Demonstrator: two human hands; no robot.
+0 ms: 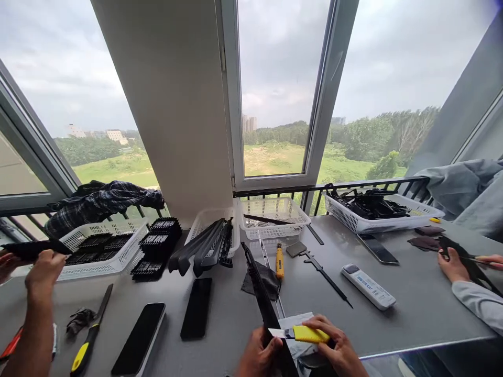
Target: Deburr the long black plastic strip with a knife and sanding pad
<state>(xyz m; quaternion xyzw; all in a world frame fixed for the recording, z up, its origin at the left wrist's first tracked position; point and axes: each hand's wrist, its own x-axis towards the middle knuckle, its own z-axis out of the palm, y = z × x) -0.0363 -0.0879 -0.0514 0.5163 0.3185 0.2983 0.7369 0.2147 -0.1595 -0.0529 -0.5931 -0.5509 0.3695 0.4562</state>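
My left hand (257,356) is closed around the near end of a long black plastic strip (259,288) that runs away from me across the grey table (412,298). My right hand (334,348) grips a yellow utility knife (304,334), its blade end touching the strip beside my left fingers. Under my hands lies a white paper (293,320). A dark cloth (269,280) lies beside the strip.
White baskets (275,217) of black parts line the window side. Two phones (196,306) lie at left, a white remote (367,285) at right, a yellow tool (279,262) in the middle. Co-workers' hands work at the left (43,269) and right (454,264) edges.
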